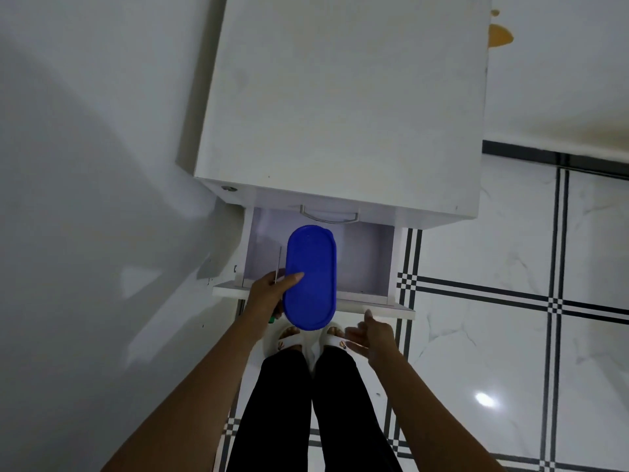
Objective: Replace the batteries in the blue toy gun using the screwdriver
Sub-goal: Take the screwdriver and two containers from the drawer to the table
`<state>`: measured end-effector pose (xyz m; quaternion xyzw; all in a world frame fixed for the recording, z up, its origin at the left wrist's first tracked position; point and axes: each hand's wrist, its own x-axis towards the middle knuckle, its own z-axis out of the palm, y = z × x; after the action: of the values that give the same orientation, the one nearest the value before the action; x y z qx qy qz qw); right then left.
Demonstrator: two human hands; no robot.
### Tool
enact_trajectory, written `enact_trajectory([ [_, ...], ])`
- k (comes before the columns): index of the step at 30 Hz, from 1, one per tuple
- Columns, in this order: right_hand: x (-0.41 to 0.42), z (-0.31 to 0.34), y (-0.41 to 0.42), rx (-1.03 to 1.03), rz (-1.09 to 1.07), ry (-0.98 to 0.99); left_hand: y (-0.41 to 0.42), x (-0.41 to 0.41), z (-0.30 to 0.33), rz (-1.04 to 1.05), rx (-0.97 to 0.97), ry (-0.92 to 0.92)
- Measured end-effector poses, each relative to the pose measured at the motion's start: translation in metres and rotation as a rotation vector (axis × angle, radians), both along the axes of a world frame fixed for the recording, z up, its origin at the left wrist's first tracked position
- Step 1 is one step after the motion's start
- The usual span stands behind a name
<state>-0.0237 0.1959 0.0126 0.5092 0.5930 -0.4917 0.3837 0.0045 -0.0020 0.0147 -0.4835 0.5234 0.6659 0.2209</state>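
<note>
White marble floor tiles [493, 335] crossed by black lines fill the right and lower part of the frame, and a plain pale wall [85, 165] takes up the left. At top centre stands a white cabinet [340, 97], seen from above, with its upper drawer shut and a curved metal handle [329, 215] on the front. Below that, a lower drawer [364, 264] is pulled out toward the person.

Over the open drawer, left of the frame's centre, the left hand [269, 292] holds a blue oval box [311, 277] by its left edge, thumb lying across the lid. The same hand also grips a screwdriver [279, 267]: its thin metal shaft sticks up past the fingers beside the box, and a bit of green handle shows under the hand at the box's lower left.

To the lower right of the box, well apart from it, the right hand [369, 337] hangs in front of the drawer's front edge with loosely curled fingers and a raised thumb, holding nothing.

Black trousers [306, 403] and white sandals [289, 338] show at bottom centre
</note>
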Motion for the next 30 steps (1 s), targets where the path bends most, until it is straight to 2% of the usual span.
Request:
enact_trajectory([
  [5, -0.015, -0.015, -0.012, 0.028, -0.273, 0.05, -0.01, 0.021, 0.007, 0.019, 0.017, 0.035],
  [10, -0.046, -0.028, -0.005, -0.01, -0.251, 0.098, -0.006, 0.031, 0.01, 0.094, 0.031, 0.019],
  [14, -0.082, -0.027, -0.002, 0.044, -0.266, 0.134, 0.001, 0.035, 0.013, 0.131, 0.063, 0.033],
  [19, -0.121, -0.026, 0.001, 0.052, -0.336, 0.178, 0.002, 0.029, 0.014, 0.145, 0.066, 0.036],
  [30, -0.166, -0.025, 0.003, -0.019, -0.347, 0.279, 0.002, 0.016, 0.016, 0.102, 0.034, 0.022],
])
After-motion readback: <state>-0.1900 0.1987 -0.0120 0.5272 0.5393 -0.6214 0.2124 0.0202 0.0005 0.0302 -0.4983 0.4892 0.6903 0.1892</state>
